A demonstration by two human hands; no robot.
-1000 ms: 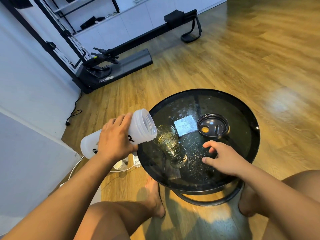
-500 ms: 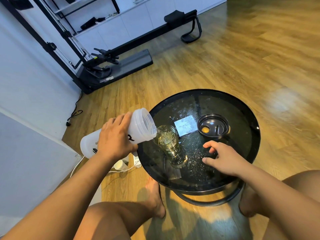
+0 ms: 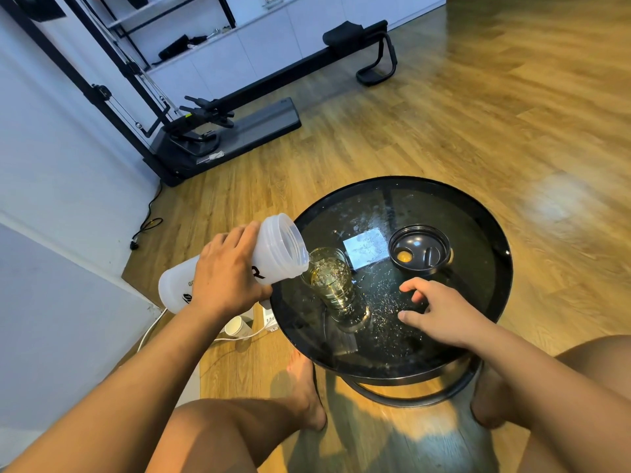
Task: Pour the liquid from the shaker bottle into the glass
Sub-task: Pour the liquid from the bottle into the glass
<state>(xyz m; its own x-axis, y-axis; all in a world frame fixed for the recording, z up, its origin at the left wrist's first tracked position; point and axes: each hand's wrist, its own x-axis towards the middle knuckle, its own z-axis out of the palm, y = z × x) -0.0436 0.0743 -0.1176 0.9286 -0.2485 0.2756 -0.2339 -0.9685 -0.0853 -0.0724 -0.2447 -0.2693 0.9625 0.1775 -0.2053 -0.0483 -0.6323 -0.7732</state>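
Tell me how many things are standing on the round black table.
2: the glass on the table's left side, below the shaker bottle's mouth, and the black lid farther right. The pale rectangle between them looks like a reflection.

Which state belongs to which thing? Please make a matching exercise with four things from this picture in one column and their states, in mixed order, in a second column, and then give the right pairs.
Column 1
1. shaker bottle
2. glass
3. black lid
4. right hand

Column 2
A. stands upright on the table, partly full of yellowish liquid
B. fingers spread, holds nothing
C. tilted, gripped by the left hand
D. lies with its inner side up

Pairs: 1-C, 2-A, 3-D, 4-B
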